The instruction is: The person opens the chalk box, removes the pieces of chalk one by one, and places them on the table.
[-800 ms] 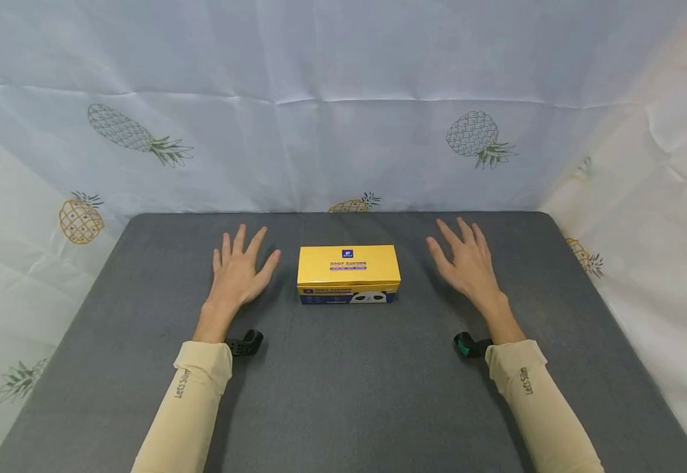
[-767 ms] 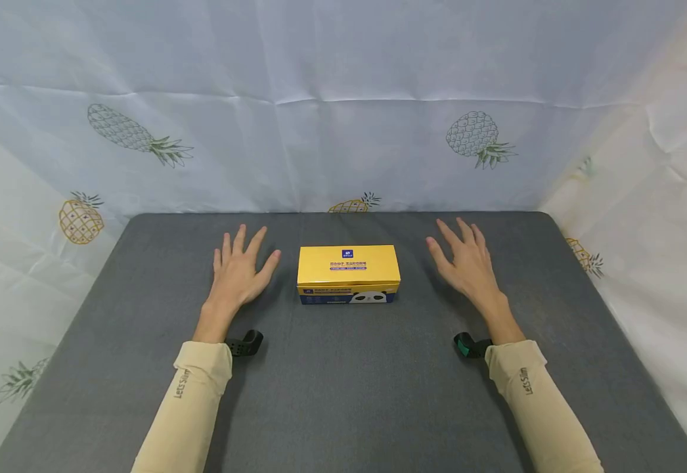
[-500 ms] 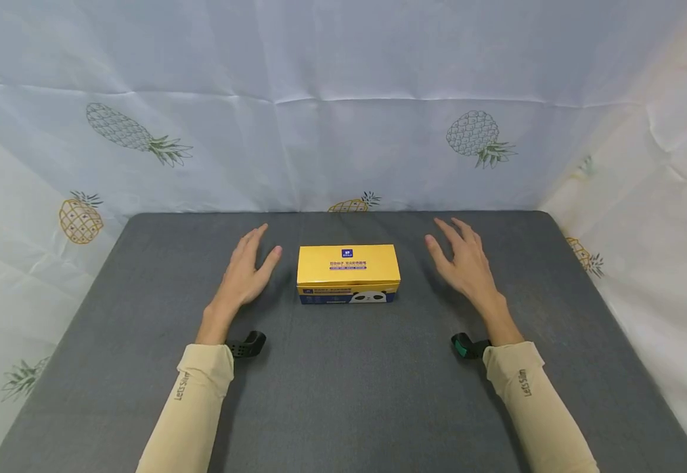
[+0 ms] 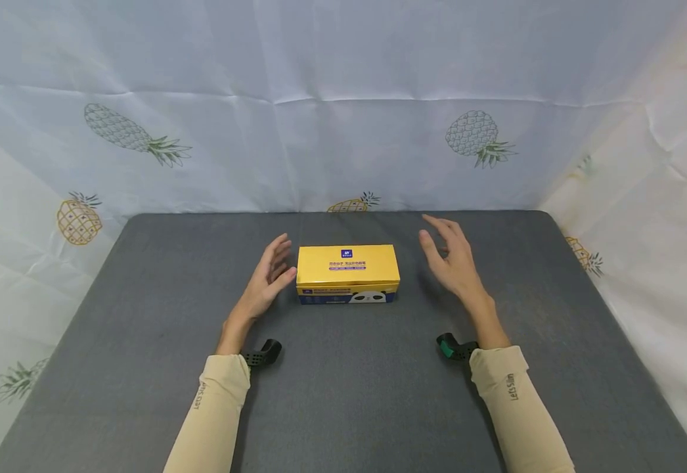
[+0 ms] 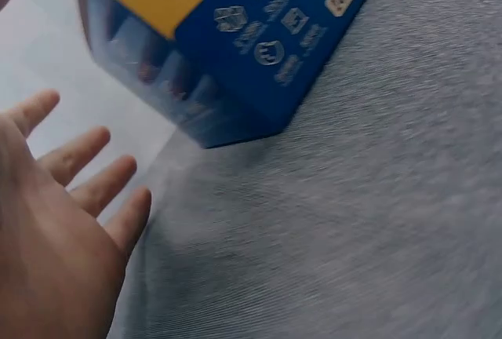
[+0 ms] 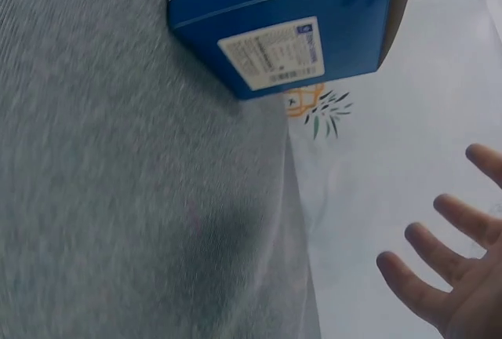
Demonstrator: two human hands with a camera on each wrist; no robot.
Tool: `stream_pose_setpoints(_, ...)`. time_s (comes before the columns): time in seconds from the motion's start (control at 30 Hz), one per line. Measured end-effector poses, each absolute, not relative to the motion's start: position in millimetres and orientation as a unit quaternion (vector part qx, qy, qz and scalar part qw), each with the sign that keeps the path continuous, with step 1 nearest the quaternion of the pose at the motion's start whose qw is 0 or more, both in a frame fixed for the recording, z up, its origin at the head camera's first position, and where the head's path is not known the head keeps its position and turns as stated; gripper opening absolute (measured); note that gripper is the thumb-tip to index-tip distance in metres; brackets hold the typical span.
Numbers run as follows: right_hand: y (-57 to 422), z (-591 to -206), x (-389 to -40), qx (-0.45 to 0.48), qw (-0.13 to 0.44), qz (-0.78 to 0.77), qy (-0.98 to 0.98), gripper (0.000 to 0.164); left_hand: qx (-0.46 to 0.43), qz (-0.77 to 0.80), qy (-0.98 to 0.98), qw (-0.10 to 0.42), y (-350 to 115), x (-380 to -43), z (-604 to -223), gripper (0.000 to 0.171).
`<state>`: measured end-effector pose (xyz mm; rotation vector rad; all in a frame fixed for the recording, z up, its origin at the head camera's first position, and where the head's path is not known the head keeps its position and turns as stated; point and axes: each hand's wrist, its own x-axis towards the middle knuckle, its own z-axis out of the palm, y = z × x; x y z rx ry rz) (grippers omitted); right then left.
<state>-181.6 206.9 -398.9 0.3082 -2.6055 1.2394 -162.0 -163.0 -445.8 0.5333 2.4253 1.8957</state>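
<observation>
A yellow and blue carton with a panda on its front lies closed at the middle of the table. My left hand is beside the carton's left end, thumb tip right at its edge, fingers loosely bent and holding nothing. In the left wrist view, its spread fingers stand near the carton's blue end panel. Off the right end, with a gap between, my right hand has thumb and fingers apart. The right wrist view shows a white label on the carton's blue end.
A dark grey cloth covers the table. Behind it and at both sides hangs a white curtain printed with pineapples. Each wrist wears a black strap mount, the left one and the right one, near the cream sleeves.
My left hand has swung right to the carton's left end, its spread fingers drawing together and bending. The right hand has shifted slightly left, toward the carton. The carton has stayed put.
</observation>
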Motion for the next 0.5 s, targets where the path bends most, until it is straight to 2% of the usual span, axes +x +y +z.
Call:
stream_pose_setpoints(0.23,198.6,-399.1,-179.9,0.137,0.095,0.455,-0.875,0.047,0.212,0.631,0.746,0.013,-155.3,-161.0,-457.4,0.083)
stream_pose_setpoints(0.5,196.7,-402.8,-179.5,0.177,0.046,0.507,-0.842,0.047,0.217,0.637,0.74,0.007,-148.5,-161.2,-462.0,0.081)
